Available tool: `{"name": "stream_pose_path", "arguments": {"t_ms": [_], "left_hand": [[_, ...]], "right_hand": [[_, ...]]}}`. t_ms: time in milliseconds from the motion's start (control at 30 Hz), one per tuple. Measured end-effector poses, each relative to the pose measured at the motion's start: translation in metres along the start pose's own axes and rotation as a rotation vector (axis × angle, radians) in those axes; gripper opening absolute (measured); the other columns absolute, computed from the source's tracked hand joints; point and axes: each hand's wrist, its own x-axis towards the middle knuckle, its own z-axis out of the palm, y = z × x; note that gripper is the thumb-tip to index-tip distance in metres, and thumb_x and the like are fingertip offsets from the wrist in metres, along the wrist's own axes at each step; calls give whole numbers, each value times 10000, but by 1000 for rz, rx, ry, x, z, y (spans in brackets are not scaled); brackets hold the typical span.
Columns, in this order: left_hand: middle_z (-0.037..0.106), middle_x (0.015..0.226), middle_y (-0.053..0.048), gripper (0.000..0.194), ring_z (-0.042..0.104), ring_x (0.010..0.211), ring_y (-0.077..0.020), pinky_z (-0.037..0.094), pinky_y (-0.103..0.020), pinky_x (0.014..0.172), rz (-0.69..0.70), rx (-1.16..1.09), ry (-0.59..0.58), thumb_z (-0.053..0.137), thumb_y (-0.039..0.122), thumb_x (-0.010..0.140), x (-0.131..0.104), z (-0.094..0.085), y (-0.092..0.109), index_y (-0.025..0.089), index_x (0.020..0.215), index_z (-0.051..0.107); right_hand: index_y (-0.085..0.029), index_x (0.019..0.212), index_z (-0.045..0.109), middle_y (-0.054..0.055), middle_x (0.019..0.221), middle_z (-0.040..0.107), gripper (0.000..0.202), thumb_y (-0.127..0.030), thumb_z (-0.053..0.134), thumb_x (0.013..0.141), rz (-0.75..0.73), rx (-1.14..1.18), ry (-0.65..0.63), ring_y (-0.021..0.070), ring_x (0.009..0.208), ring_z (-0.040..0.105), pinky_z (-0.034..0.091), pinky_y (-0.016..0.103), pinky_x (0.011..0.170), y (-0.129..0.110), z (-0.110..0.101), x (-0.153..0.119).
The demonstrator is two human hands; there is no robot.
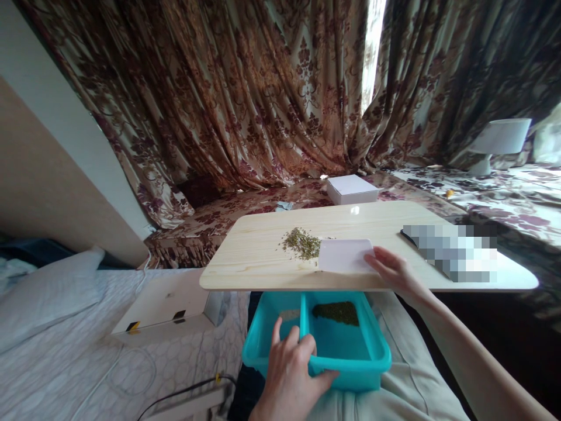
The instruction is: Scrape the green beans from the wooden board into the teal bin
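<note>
My right hand (391, 264) grips the right end of a flat white rectangular card or thin board (344, 255), tilted over the wooden tabletop (263, 275). Just left of its edge lies a loose pile of small greenish grains (302, 242), mixed with some pale ones. Below the table's near edge, a turquoise bin (350, 365) rests on my lap, split by a divider. My left hand (291, 362) is closed on its front rim at the divider. Dark green grains (336, 313) lie in the right compartment, and a smaller pale heap (289, 314) is in the left.
On the table's right side is a blurred-out flat object (451, 251). Behind the table stands a white box (353, 188). Another white box (169, 301) sits on the bed at left, with a cable (188, 390) nearby. A lamp (499, 137) stands far right.
</note>
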Motion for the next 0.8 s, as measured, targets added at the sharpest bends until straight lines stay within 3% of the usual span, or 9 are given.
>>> {"name": "stream_pose_path", "arguments": {"t_ms": [333,633,700,800], "left_hand": [[545,713,42,353,636,775,-202,305,-651,1098,-12,0,-4,875,318,614,2,0,-2,212,677,544],[537,709,53,345,632,755,-182,280,-627,1119,7,-18,-7,852,323,646,2,0,-3,215,672,525],[536,712,51,341,633,760,-187,285,-637,1112,8,-12,0,849,329,648,2,0,-3,217,677,528],[535,707,52,355,633,760,-193,283,-651,1108,4,-5,2,860,330,630,2,1,-3,217,671,526]], "right_hand": [[-223,825,668,59,871,750,463,-671,653,709,26,26,-69,255,842,675,525,339,762,-13,14,2],[-186,852,679,47,817,720,450,-622,671,740,100,75,-264,209,742,642,521,304,642,-21,-5,-14],[-190,859,691,54,838,727,461,-630,682,721,92,89,-227,219,780,650,528,313,679,-19,-5,-12],[-206,837,699,63,847,741,485,-662,697,672,63,99,-47,228,803,661,528,321,726,-13,-1,-3]]}}
